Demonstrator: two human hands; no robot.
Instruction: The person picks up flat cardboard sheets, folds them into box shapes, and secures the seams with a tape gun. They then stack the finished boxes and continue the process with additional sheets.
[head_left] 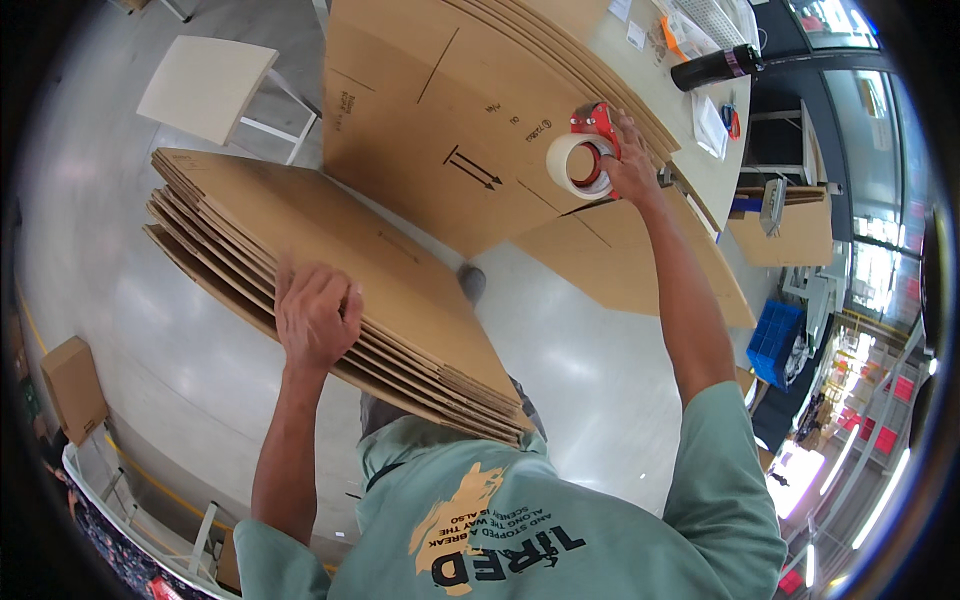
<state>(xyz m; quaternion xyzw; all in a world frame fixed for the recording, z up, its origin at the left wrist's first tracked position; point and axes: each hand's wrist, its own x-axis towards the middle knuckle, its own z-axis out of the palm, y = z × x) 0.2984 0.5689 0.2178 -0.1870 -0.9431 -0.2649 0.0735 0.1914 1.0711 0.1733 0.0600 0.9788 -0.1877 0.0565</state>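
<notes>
My right hand (630, 165) is wrapped round a red tape dispenser (595, 120) fitted with a wide roll of clear tape (570, 165). It is beside a large brown cardboard sheet (420, 110), printed with arrows, at the front of a stack standing by the table. Against my body leans a thick stack of flattened cardboard boxes (330, 220), its layered edges facing left and toward me. My left hand (318, 315) lies over those edges, fingers curled and slightly blurred at the tips. Whatever is under its fingertips is hidden.
A white table (690, 130) at the far right carries a black bottle (715, 68) and red-handled scissors (732, 122). A pale stool (205, 85) stands far left. Another cardboard piece (640, 250) leans below the table. A blue crate (775, 342) sits at the right, a brown box (75, 390) at the left.
</notes>
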